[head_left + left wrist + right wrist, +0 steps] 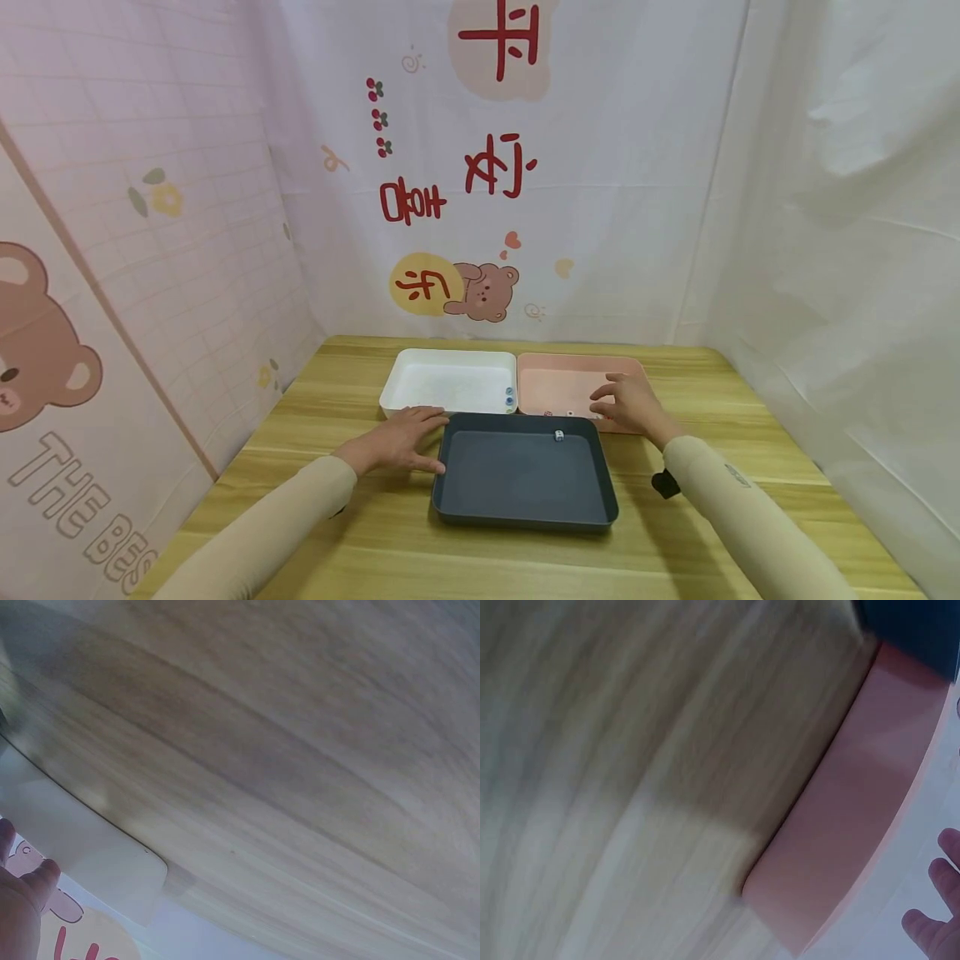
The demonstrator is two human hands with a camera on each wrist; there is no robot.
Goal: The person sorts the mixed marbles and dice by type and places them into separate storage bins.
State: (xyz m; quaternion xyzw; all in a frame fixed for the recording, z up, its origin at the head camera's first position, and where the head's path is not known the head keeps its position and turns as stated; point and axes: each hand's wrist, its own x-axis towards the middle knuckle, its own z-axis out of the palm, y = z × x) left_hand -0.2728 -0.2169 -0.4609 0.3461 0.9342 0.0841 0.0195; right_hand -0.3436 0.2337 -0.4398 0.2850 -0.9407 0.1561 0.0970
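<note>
A dark grey tray (525,483) lies nearest on the table, with a small white die (558,435) near its far right corner. My left hand (401,437) is at the tray's left rim, fingers spread and thumb by the edge. Over the right part of a pink tray (555,383) hovers my right hand (628,403), its fingers slightly bent and apart, with nothing visible between them. Small dice (570,413) lie along the pink tray's near side, partly hidden by the dark tray's rim. In the right wrist view only fingertips (945,885) show, above the pink tray's side.
A white tray (442,383) stands left of the pink one, with several small blue and greenish pieces (510,401) at its right end. The wooden table (360,533) is enclosed by printed cloth (600,208) at the back and sides.
</note>
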